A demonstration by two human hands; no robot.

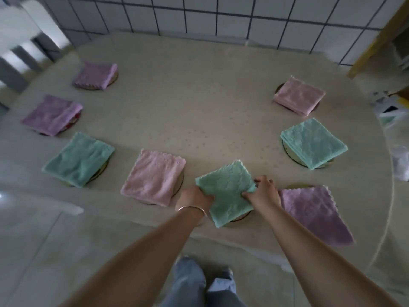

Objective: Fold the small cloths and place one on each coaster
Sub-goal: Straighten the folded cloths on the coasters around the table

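Holding the folded green cloth [225, 191] by its two side edges, we set it square over the near coaster [242, 216], of which only a sliver of rim shows under the cloth's lower right corner. Our left hand [194, 199] grips the left edge with curled fingers; a metal bangle [192, 209] sits on that wrist. Our right hand [263, 193] pinches the right corner between thumb and fingers. We judge that the two-sided hold keeps the layers from sliding apart while the cloth is centred.

Six other cloths already rest on coasters around the table [199, 103]: two purple cloths at far left [95, 75] [52, 115], a teal cloth [78, 159], a pink cloth [153, 177] just left of our hands, a pink cloth at far right [298, 96], and a teal cloth [313, 142] below it. Each lies folded into a compact square, presumably to match the coaster beneath.

The purple cloth [314, 213] at near right lies partly on its coaster [296, 186] but spreads in a larger triangular shape past the table edge. We judge it needs refolding or straightening.
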